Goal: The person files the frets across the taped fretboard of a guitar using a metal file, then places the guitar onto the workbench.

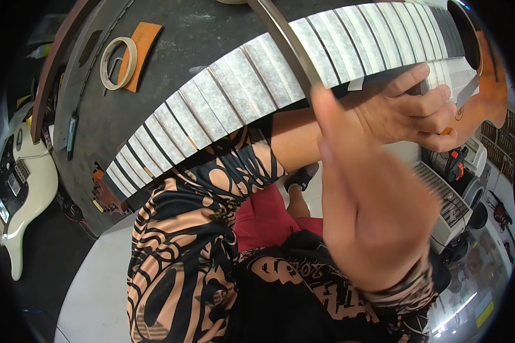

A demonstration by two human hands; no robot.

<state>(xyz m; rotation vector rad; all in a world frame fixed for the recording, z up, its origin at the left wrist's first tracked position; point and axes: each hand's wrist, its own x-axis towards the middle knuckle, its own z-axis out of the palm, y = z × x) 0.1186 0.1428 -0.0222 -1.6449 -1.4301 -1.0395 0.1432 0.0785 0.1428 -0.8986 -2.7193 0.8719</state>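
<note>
The right hand (377, 211) is nearest, and it is blurry, but its fingers look closed, gripping a long, thin, grey metal strip (283, 40). The strip pokes up past the hand and crosses over the guitar neck (234, 86). The black shirt (286, 291) has words on it, and its sleeve (183, 246) has black and tan swirls. The left arm reaches under the strip to the right, close along the near edge of the neck. At its end, the left hand (409, 108) rests by the wide end of the neck with bent, spread fingers; I cannot tell how tightly they hold. The neck lies slanted across the view, with its head (106, 191) low on the left and the brown guitar body (486, 91) on the right. White tape (349, 46) covers most of the neck, with thin dark lines showing between the pieces. Below the neck are red shorts (269, 211) and a dark shoe (303, 176). Past the neck is the dark bench (177, 34). On it, a roll of tape (103, 66) partly overlaps a flat orange piece (144, 46), and a dark pen (72, 136) lies farther left. At the far left is a cream guitar (46, 183).
</note>
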